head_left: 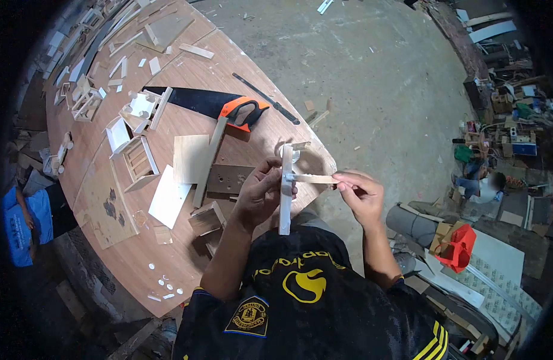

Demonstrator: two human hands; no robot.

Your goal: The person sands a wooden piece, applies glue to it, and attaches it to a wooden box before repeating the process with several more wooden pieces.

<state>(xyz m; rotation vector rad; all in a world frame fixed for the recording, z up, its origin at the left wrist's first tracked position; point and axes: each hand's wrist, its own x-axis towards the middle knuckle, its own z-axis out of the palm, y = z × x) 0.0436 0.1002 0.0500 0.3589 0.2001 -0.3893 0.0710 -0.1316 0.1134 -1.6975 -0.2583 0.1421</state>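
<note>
My left hand [260, 191] is closed around a pale wooden strip [285, 207] that stands lengthwise in front of my chest. A round white piece shows behind its upper end, partly hidden. Between the thumb and fingers of my right hand [363, 197] is the end of a thin wooden stick [315, 179]. The stick's other end meets the side of the strip at roughly a right angle, with some whitish stuff along its top edge. Both hands are near the table's corner, over its edge.
On the wooden table [204, 54] lie a handsaw [198, 102] with an orange and black handle, a dark narrow blade [267, 99], a white panel [170, 195], a small wooden crate [135, 161] and several offcuts. One person in blue [30, 222] is at left; another [486, 189] sits far right.
</note>
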